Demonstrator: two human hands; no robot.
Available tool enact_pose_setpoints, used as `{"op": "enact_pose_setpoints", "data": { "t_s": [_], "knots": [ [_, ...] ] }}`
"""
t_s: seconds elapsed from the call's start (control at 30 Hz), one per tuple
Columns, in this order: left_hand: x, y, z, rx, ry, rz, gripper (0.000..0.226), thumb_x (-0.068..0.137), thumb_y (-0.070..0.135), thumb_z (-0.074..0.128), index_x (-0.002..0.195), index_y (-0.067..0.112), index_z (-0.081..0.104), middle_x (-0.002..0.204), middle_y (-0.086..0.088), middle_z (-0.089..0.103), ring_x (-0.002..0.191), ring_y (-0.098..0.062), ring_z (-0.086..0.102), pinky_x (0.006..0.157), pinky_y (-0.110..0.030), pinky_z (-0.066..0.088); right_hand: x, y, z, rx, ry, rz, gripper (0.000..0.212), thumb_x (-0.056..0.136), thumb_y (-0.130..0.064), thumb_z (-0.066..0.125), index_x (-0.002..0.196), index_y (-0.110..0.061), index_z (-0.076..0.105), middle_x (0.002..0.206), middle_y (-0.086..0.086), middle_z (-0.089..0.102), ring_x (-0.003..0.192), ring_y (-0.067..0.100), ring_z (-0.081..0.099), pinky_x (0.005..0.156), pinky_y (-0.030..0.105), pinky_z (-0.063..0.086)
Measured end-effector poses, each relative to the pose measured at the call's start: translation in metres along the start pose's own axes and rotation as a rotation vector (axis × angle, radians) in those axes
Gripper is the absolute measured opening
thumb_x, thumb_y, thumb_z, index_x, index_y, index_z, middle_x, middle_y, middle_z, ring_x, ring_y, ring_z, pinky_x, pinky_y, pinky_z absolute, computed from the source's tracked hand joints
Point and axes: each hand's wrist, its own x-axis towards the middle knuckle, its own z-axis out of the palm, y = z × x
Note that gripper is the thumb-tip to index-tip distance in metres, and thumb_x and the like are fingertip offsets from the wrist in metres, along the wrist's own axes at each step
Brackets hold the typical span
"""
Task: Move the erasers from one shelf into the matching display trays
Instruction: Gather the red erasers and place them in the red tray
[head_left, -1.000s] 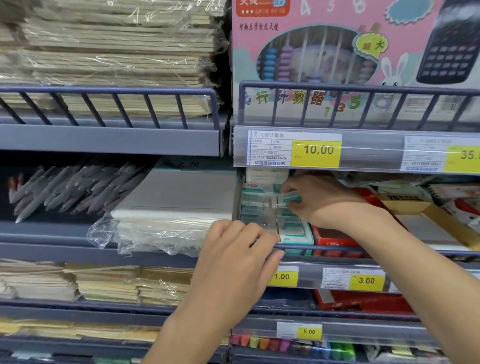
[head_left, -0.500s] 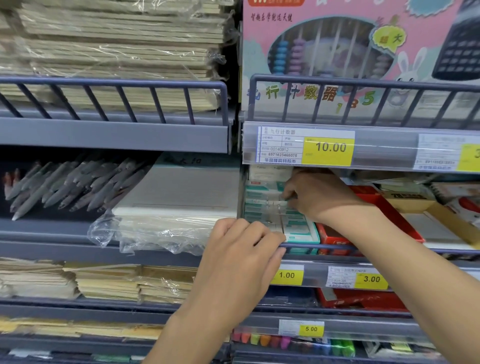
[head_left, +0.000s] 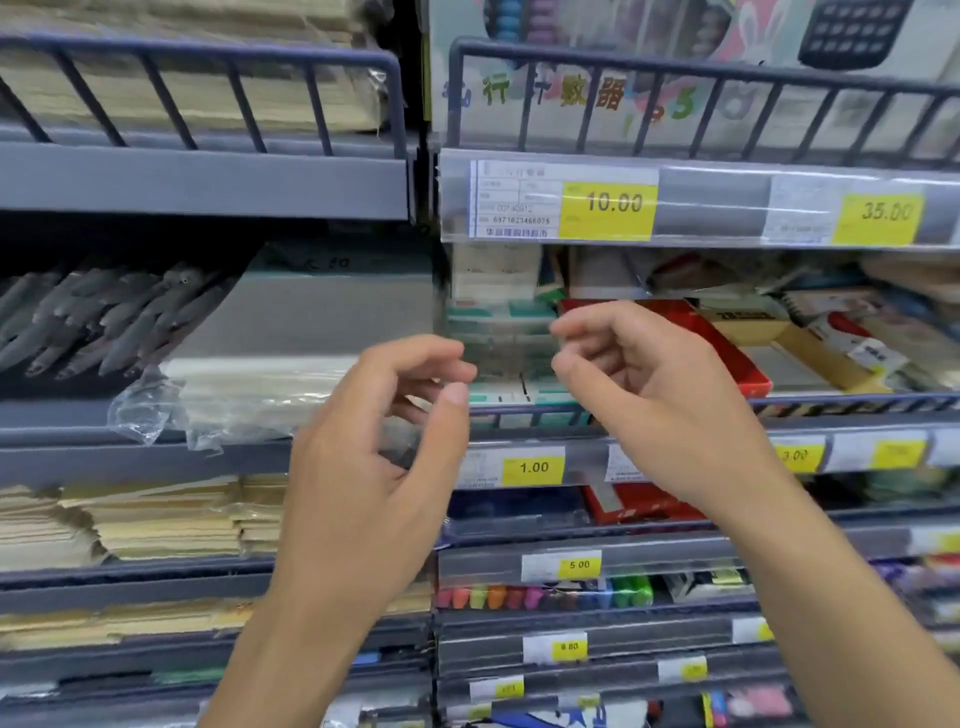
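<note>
Green-and-white erasers (head_left: 500, 313) are stacked in a clear display tray (head_left: 506, 349) on the middle shelf, behind a low wire rail. My left hand (head_left: 382, 447) hovers in front of the shelf, just left of the tray, its fingers and thumb loosely curved with nothing between them. To the right of the tray, my right hand (head_left: 652, 400) is also loosely curled and holds nothing. Neither hand touches the erasers. The frame is blurred by motion.
A red box (head_left: 730, 353) and a yellow-edged box (head_left: 810, 353) sit right of the tray. Plastic-wrapped paper (head_left: 291, 338) and grey pens (head_left: 104, 317) lie to the left. Price strips (head_left: 532, 467) line the shelf fronts, with paper stacks and coloured markers (head_left: 519, 597) below.
My right hand has let go of the eraser and drawn back out of the tray. My left hand has lifted off the shelf front. The view has moved closer and tilted down.
</note>
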Motion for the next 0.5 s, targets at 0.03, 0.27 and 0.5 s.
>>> {"op": "enact_pose_setpoints", "data": {
  "t_s": [0.03, 0.27, 0.5],
  "knots": [
    [-0.007, 0.0, -0.001, -0.07, -0.01, -0.018, 0.018, 0.1, 0.028, 0.061, 0.114, 0.04, 0.064, 0.109, 0.019, 0.073, 0.105, -0.01, 0.068, 0.08, -0.01, 0.048, -0.019, 0.001, 0.0, 0.09, -0.006, 0.029, 0.016, 0.094, -0.027, 0.065, 0.109, -0.032, 0.068, 0.093, -0.008, 0.067, 0.085, 0.013, 0.063, 0.072, 0.02, 0.052],
    [-0.089, -0.043, 0.032, -0.275, -0.515, -0.552, 0.012, 0.092, 0.043, 0.064, 0.104, 0.046, 0.067, 0.104, 0.011, 0.077, 0.092, -0.007, 0.072, 0.078, -0.022, 0.054, -0.164, 0.057, 0.017, 0.357, -0.013, 0.516, 0.014, 0.095, -0.022, 0.066, 0.104, -0.031, 0.072, 0.089, 0.008, 0.07, 0.074, 0.019, 0.064, 0.066, 0.027, 0.053],
    [-0.224, -0.102, 0.066, -0.189, -0.71, -1.105, 0.013, 0.104, 0.014, 0.059, 0.111, 0.019, 0.068, 0.1, 0.005, 0.08, 0.089, -0.018, 0.073, 0.077, -0.028, 0.055, -0.317, 0.122, 0.022, 0.387, 0.157, 0.993, 0.014, 0.094, -0.005, 0.062, 0.1, -0.014, 0.072, 0.081, 0.01, 0.07, 0.065, 0.015, 0.058, 0.057, 0.024, 0.047]
  ]
}}
